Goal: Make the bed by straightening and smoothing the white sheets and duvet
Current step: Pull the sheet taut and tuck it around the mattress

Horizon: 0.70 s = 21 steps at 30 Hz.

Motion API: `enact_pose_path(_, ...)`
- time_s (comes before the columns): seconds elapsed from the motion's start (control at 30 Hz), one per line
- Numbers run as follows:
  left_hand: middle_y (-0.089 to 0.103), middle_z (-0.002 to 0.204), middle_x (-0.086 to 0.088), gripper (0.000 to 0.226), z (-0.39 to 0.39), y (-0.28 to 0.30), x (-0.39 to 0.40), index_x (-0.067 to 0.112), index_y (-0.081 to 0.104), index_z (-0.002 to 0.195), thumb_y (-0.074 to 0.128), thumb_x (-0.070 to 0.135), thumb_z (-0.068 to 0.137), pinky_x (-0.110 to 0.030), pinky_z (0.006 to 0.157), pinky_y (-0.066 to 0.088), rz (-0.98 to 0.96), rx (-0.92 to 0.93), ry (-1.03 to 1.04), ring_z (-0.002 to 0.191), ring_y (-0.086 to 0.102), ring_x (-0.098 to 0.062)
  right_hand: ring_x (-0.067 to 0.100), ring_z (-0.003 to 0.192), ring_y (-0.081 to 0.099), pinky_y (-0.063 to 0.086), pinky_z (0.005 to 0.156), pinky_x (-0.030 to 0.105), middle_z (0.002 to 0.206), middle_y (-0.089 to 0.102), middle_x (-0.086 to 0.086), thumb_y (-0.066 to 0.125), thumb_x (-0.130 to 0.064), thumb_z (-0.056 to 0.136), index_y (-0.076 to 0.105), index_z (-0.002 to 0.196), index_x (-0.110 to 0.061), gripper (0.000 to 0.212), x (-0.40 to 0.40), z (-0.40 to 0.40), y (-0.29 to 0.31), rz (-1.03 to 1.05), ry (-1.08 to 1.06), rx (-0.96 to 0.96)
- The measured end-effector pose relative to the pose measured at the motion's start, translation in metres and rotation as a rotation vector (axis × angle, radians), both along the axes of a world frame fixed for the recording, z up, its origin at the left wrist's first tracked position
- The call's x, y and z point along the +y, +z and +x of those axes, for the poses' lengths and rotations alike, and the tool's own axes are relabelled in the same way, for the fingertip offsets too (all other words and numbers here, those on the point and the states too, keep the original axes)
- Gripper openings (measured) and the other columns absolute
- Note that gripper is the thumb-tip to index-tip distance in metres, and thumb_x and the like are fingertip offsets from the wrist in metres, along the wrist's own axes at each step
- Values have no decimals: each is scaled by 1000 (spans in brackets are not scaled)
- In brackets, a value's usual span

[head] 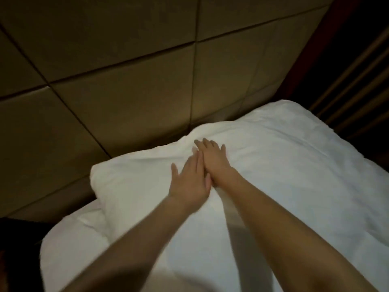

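Both palms are down flat on the white duvet (273,157) near the padded headboard (126,81). Our left hand (189,180) and right hand (212,159) lie side by side, touching, fingers straight, gripping nothing. We should sweep outward with even pressure. Dim light, but creases seem to run leftward.

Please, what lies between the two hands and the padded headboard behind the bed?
In the head view, only white bedding lies there: a rumpled ridge just beyond the left hand and right hand, which both rest flat on it. Past that edge stands the headboard.
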State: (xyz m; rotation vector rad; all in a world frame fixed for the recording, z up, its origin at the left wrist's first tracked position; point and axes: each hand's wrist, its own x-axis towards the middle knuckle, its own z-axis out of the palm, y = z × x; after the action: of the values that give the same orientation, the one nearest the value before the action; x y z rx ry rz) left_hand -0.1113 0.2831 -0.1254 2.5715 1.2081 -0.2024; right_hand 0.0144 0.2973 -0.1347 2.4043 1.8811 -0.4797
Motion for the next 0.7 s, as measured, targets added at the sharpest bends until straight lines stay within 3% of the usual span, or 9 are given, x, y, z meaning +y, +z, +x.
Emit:
enact_pose_path(0.1,-9,158,0,64,8,-18,-19,20,-10,150,5,53,97,-58,111,-7,-91,285,-51,145,-7,-19,25,143,13,1,113,55,153,23,7,35,-27,98,25,146,-18,49,-45,24,0,-50,154,-150)
enact_pose_path(0.17,0,159,-3,63,20,-9,-17,15,-3,150,10,49,99,-56,113,-1,1,359,-54,146,-1,-22,27,139,21,5,111,58,147,33,8,41,-29,95,34,140,-16,47,-71,31,9,18,148,-173)
enact_pose_path(0.3,33,145,-6,60,60,32,-53,10,22,145,35,43,97,-48,111,19,91,265,-142,135,29,-23,26,127,36,17,109,52,130,46,9,50,-26,90,45,127,-11,40,-121,38,41,17,41,-125)
enact_pose_path(0.4,47,129,-9,49,73,69,-94,7,41,131,45,39,94,-34,99,36,70,219,-210,118,46,-23,29,117,45,31,101,40,124,52,14,49,-18,90,49,119,-5,31,-170,44,76,0,-78,-64)
enact_pose_path(0.5,52,123,-11,45,83,103,-149,7,48,124,50,38,92,-30,91,41,57,210,-323,114,50,-24,33,110,49,39,89,37,119,53,20,50,-12,91,51,115,2,29,-245,35,107,20,-210,-10)
enact_pose_path(0.7,54,119,-7,38,103,147,-343,10,53,115,49,39,91,-28,90,41,128,200,-682,112,51,-22,34,109,48,41,87,39,117,52,21,52,-10,91,51,114,3,27,-483,-3,145,-61,-566,16)
